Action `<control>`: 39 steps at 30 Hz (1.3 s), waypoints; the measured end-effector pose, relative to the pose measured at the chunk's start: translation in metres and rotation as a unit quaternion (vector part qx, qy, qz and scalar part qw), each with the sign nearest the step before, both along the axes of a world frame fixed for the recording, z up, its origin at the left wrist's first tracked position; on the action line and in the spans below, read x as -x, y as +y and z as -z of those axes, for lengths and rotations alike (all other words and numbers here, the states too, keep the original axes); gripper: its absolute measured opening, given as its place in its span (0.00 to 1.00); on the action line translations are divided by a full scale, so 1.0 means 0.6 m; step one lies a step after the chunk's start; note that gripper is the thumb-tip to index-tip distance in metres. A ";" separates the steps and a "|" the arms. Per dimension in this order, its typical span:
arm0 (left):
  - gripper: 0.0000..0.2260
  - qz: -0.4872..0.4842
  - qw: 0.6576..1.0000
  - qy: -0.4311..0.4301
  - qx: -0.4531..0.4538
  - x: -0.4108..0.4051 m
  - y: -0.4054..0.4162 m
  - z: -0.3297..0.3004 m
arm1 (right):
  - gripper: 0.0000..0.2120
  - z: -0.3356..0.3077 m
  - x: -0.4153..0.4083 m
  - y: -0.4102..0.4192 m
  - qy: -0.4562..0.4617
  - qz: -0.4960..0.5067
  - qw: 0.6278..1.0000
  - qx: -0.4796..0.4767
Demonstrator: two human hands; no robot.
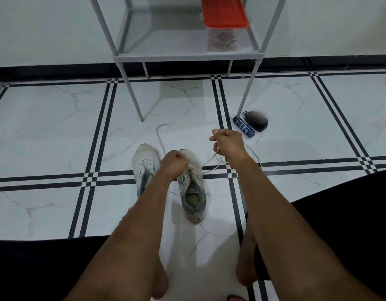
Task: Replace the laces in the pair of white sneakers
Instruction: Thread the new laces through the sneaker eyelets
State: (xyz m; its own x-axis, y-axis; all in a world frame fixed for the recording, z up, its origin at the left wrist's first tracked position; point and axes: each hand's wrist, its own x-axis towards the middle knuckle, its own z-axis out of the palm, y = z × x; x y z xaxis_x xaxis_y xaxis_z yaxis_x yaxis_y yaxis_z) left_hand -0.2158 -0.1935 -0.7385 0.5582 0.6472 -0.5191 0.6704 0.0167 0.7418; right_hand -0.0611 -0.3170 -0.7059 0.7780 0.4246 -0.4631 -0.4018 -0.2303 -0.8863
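White marble-look floor, black grid lines, grey rack behind. Head view: your left hand curls onto the right sneaker near its toe; your right hand pinches the lace, drawn up and right. Left sneaker sits beside. Keep that shoe pinned, pull slowly, both lace ends even.

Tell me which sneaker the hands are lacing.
The right sneaker: the left hand is at its toe and its lace runs to the right hand. The left sneaker lies untouched.
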 end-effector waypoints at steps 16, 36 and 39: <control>0.12 0.057 0.993 0.061 0.087 0.074 0.005 0.055 | 0.07 0.098 0.118 -0.008 -0.305 -0.362 0.847 0.242; 0.17 -0.014 0.985 0.039 0.168 0.089 0.003 0.058 | 0.08 0.141 0.171 -0.015 -0.382 -0.339 0.822 0.254; 0.16 -0.024 0.979 0.040 0.201 0.090 0.002 0.062 | 0.09 0.141 0.174 -0.012 -0.398 -0.339 0.809 0.269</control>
State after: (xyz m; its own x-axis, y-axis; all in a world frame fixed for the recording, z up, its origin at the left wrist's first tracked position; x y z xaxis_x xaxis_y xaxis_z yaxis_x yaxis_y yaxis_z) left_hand -0.2697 -0.1921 -0.7755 0.4793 0.4069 -0.7776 0.7172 0.3291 0.6143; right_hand -0.1654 -0.3242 -0.7904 0.5933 0.7821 -0.1909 0.6267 -0.5975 -0.5002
